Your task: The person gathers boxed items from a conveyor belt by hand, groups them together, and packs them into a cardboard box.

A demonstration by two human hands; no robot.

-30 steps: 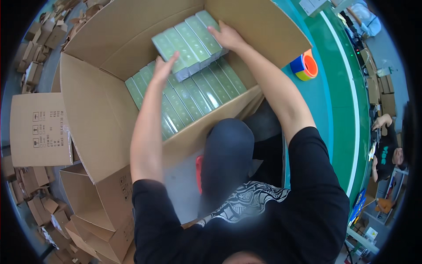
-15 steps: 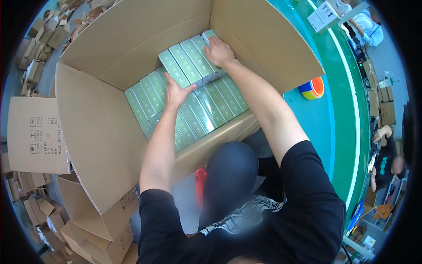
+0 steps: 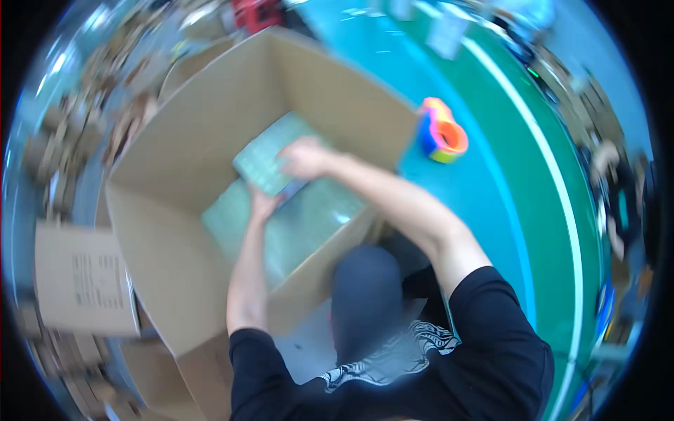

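In the head view, everything sits around one big open carton (image 3: 158, 270). Inside it, towards its far corner, a raised block of pale green boxes (image 3: 263, 151) rests over one lower layer of green boxes (image 3: 319, 221). The left hand (image 3: 262, 203), partly spread, meets the block's near edge, seemingly to steady it; the right hand (image 3: 305, 158) bends its fingers over the right part, perhaps to keep the boxes together. Blur hides whether either hand really grips. I count two hands and one multicoloured ring-shaped thing (image 3: 439, 125) right of the carton; the boxes are too smeared to count.
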